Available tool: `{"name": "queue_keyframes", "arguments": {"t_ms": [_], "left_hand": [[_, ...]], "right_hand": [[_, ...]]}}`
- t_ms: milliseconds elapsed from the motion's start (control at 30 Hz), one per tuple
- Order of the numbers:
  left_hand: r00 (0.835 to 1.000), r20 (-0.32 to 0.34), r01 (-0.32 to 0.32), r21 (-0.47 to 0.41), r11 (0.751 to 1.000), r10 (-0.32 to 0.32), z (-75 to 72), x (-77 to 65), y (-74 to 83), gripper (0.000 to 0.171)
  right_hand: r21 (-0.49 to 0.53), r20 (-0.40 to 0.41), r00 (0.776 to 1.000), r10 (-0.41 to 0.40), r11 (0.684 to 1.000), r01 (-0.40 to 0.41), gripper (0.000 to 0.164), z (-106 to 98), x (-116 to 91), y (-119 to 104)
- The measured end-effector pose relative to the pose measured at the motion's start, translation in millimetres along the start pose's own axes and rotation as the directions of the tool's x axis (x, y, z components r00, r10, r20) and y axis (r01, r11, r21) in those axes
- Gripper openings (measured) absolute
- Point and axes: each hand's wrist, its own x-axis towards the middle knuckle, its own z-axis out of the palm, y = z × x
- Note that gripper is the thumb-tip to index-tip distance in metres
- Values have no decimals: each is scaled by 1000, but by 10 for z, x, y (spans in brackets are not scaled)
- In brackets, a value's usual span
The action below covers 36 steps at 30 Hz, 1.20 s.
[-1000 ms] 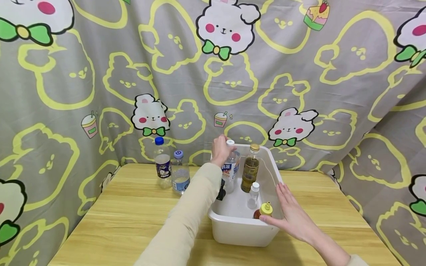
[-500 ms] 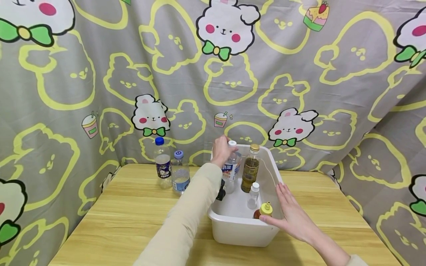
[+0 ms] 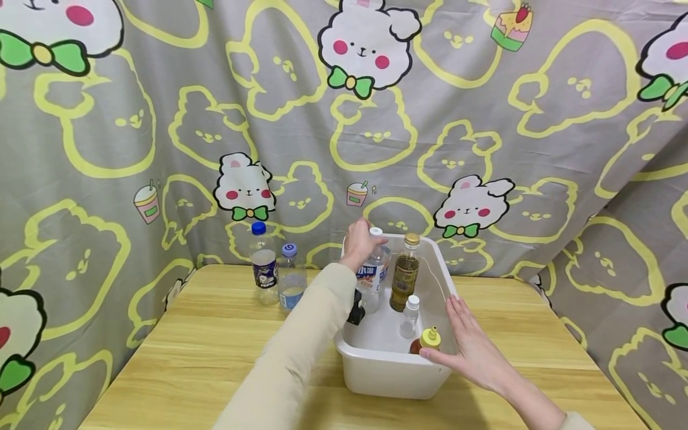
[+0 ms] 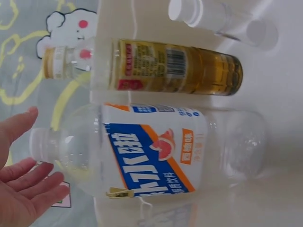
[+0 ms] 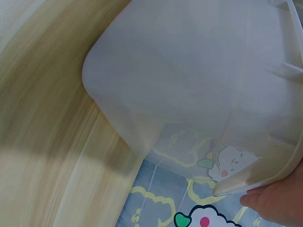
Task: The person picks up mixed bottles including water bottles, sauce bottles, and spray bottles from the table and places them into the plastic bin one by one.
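A large clear drink bottle (image 4: 156, 151) with a white cap and a blue, white and orange label stands inside the white plastic tub (image 3: 392, 373). My left hand (image 3: 360, 243) is at the bottle's neck. In the left wrist view its thumb and fingers are spread on either side of the cap, not closed round it. My right hand (image 3: 475, 349) lies along the tub's right rim, fingers extended, thumb by the front corner. Also in the tub are a gold-capped bottle of amber liquid (image 3: 404, 280), a small clear bottle (image 3: 409, 319) and a yellow-topped squeeze bottle (image 3: 430, 338).
Left of the tub, a blue-capped bottle with a dark label (image 3: 264, 269) and a lilac-capped clear bottle (image 3: 291, 280) stand on the wooden table (image 3: 215, 346). A patterned curtain (image 3: 301, 137) hangs behind. A black device (image 3: 356, 309) shows by the left wrist.
The large bottle's top has shifted slightly to the right, and its label has turned a little. My left hand has moved slightly right; my right hand stays on the rim.
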Motion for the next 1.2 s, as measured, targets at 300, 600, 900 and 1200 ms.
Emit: {"name": "queue_keyframes", "arguments": {"t_ms": [300, 600, 900, 1200], "left_hand": [[999, 45, -12, -32, 999, 14, -166, -45, 63, 61], [993, 110, -42, -86, 995, 52, -372, -160, 90, 58], [986, 129, -90, -128, 988, 106, -572, -287, 8, 53], [988, 85, -117, -159, 980, 131, -721, -402, -178, 42]], "right_hand": [[5, 19, 1000, 16, 1000, -16, 99, 9, 14, 8], [1, 18, 1000, 10, 1000, -10, 99, 14, 14, 10], [1, 2, 1000, -1, 1000, 1, 98, 6, -5, -2], [-3, -3, 1000, -3, 1000, 3, 98, 0, -2, -7]]}}
